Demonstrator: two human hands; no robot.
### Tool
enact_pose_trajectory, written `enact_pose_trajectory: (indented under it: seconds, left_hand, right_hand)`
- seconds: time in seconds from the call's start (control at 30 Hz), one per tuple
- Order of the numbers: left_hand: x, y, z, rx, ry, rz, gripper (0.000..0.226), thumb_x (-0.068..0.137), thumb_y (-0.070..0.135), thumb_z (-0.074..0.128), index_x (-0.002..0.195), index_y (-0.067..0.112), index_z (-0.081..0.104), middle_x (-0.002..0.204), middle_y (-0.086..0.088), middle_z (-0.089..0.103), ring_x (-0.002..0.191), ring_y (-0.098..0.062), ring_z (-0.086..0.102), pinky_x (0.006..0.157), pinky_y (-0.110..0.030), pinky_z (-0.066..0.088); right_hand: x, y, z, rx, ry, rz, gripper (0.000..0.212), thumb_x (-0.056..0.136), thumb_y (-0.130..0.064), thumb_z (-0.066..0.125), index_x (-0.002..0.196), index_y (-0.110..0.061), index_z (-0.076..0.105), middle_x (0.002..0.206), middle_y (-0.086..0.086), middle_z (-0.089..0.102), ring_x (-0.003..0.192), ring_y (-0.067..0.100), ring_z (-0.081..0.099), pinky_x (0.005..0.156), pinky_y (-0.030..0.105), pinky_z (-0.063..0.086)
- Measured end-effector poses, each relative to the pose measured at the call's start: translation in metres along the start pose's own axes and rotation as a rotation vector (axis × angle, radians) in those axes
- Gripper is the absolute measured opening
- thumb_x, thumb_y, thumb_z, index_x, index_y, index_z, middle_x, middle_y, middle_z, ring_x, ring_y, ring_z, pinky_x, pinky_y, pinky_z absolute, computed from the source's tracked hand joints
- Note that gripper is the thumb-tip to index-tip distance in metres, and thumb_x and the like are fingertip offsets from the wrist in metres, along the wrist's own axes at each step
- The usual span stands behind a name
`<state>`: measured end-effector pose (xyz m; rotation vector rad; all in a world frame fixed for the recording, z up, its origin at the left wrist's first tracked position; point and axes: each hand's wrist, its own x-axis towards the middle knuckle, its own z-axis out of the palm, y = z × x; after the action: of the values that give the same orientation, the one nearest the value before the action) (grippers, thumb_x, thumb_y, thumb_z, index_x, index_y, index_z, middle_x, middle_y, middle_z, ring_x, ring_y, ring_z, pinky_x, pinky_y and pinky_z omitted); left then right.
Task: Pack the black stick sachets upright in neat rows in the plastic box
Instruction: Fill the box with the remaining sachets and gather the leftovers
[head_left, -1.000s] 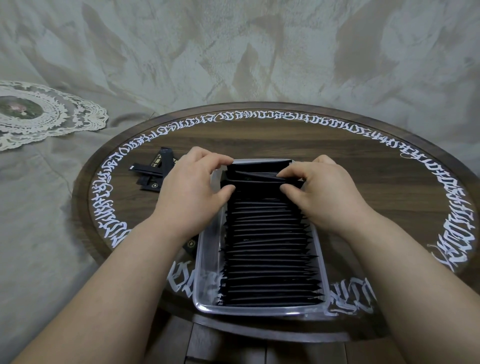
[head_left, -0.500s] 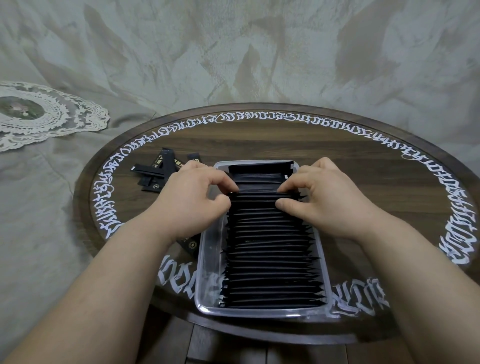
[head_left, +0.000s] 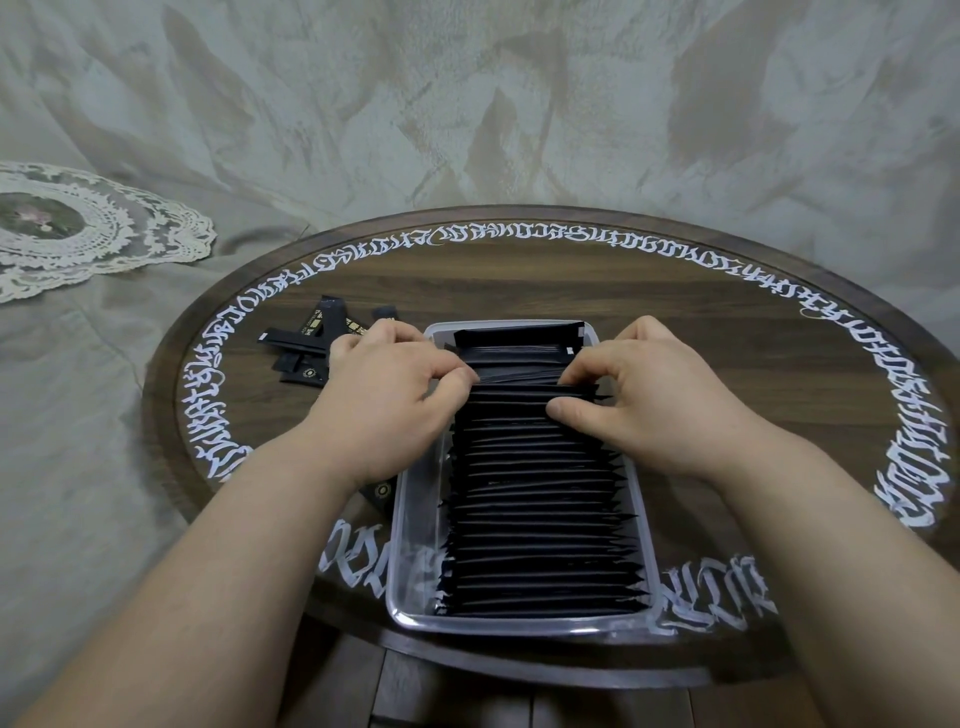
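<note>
Doily far left. Loose sachets on bench. Our left hand and right hand pinch the ends of upright sachets rowed in the box, mid-bench.

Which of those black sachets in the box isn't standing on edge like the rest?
The sachet at the far end of the plastic box, the tilted sachet, leans back showing its broad face; the packed row shows only thin top edges.

light: dim, soft, even | shadows: faint | focus: sharp (wide-angle bending at edges)
</note>
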<state>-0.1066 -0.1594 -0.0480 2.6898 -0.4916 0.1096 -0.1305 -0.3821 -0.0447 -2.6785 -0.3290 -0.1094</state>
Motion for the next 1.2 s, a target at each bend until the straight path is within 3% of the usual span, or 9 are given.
enact_pose_trajectory:
  seconds: [0.13,0.23,0.33,0.53,0.67,0.93,1.1,1.2]
  left_hand:
    - [0.000,-0.002,0.003,0.015,0.013,0.003,0.044,0.083,0.049,0.028,0.098,0.044,0.069,0.093,0.022,0.058,0.117,-0.001,0.037,0.104,-0.037,0.015]
    - [0.000,-0.002,0.004,-0.011,0.018,0.000,0.042,0.082,0.047,0.029,0.092,0.041,0.070,0.087,0.029,0.055,0.119,-0.001,0.037,0.105,-0.037,0.014]
    - [0.001,-0.003,0.008,-0.009,0.026,0.006,0.042,0.083,0.047,0.030,0.092,0.040,0.070,0.096,0.029,0.059,0.122,-0.002,0.035,0.104,-0.038,0.015]
    - [0.003,-0.007,0.013,0.029,0.006,0.047,0.068,0.078,0.060,0.008,0.098,0.042,0.070,0.113,0.033,0.047,0.130,-0.004,0.021,0.097,-0.033,0.013]
    - [0.005,-0.007,0.015,0.035,-0.069,0.018,0.058,0.085,0.052,0.015,0.103,0.041,0.070,0.126,0.030,0.047,0.136,-0.007,0.015,0.100,-0.035,0.011]
    - [0.004,-0.008,0.016,-0.001,-0.070,0.007,0.059,0.086,0.052,0.016,0.109,0.039,0.068,0.136,0.029,0.045,0.139,-0.005,0.012,0.099,-0.033,0.009]
    - [0.005,-0.008,0.016,-0.023,-0.040,-0.009,0.057,0.086,0.048,0.019,0.121,0.037,0.063,0.136,0.029,0.045,0.139,-0.006,0.015,0.104,-0.037,0.012]
    - [0.004,-0.007,0.015,-0.001,-0.029,0.004,0.056,0.085,0.046,0.023,0.126,0.034,0.060,0.137,0.028,0.045,0.139,-0.006,0.016,0.106,-0.039,0.013]
  right_hand:
    - [-0.001,0.001,0.001,0.010,0.011,0.006,0.033,0.077,-0.052,0.064,0.105,-0.034,0.067,0.081,-0.012,0.049,0.101,0.005,0.037,0.079,0.025,0.038]
    - [0.001,0.004,0.003,0.034,-0.004,0.019,0.039,0.073,-0.058,0.058,0.104,-0.036,0.066,0.094,-0.010,0.060,0.102,0.005,0.037,0.081,0.024,0.039]
    - [0.002,0.006,0.005,0.043,-0.008,0.017,0.043,0.072,-0.059,0.057,0.108,-0.036,0.065,0.106,-0.009,0.065,0.102,0.004,0.036,0.083,0.024,0.039]
    - [0.004,0.005,0.006,-0.045,0.001,-0.057,0.044,0.081,-0.055,0.056,0.119,-0.033,0.063,0.130,-0.022,0.052,0.103,0.008,0.031,0.087,0.021,0.030]
    - [0.004,0.005,0.008,-0.081,-0.008,-0.057,0.049,0.081,-0.059,0.048,0.119,-0.033,0.064,0.128,-0.021,0.053,0.105,0.010,0.031,0.094,0.026,0.034]
    - [0.004,0.004,0.007,-0.070,-0.016,-0.037,0.062,0.075,-0.066,0.040,0.123,-0.033,0.061,0.122,-0.019,0.051,0.107,0.010,0.031,0.098,0.031,0.036]
    - [0.004,0.005,0.007,-0.015,0.059,-0.037,0.048,0.080,-0.058,0.052,0.120,-0.033,0.062,0.115,-0.018,0.053,0.107,0.009,0.033,0.091,0.023,0.031]
    - [0.004,0.005,0.006,-0.019,0.093,-0.042,0.040,0.082,-0.052,0.057,0.116,-0.032,0.065,0.108,-0.018,0.053,0.104,0.009,0.034,0.089,0.026,0.035]
